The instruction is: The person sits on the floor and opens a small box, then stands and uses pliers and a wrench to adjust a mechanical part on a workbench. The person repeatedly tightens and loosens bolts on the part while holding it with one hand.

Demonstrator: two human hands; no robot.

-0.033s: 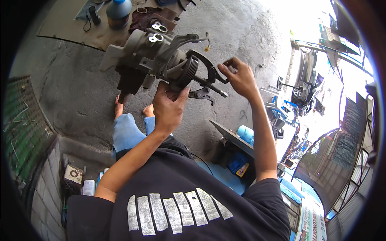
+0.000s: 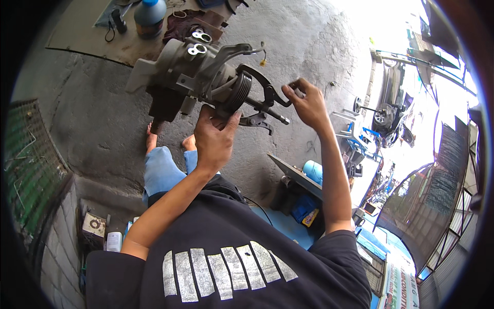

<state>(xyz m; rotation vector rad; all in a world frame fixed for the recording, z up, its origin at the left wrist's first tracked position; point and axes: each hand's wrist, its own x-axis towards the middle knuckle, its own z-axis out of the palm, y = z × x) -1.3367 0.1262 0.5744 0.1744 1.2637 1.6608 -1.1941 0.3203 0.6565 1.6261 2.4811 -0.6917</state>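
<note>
A grey cast-metal compressor (image 2: 180,67) with a black ribbed pulley (image 2: 240,91) is held up in front of me. A dark jaw puller (image 2: 268,97) stands at the pulley, its threaded shaft (image 2: 280,119) pointing right and towards me. My left hand (image 2: 215,141) is closed on the pulley's lower edge, thumb in front and fingers partly hidden behind. Just right of a curved puller jaw, my right hand (image 2: 309,105) has its fingers curled to the thumb. What they pinch, if anything, cannot be made out. A short wire with a yellow connector (image 2: 263,62) hangs above the puller.
At the upper left, a work surface (image 2: 77,38) carries a blue-capped bottle (image 2: 150,18), a small black torch-like object (image 2: 119,21) and a dark rag (image 2: 180,24). A blue cylinder (image 2: 313,171) stands right of my body. Green mesh (image 2: 28,165) borders the left side.
My right hand has shifted very slightly down and right beside the puller jaw. The left hand keeps its hold on the pulley, and the view has moved a touch.
</note>
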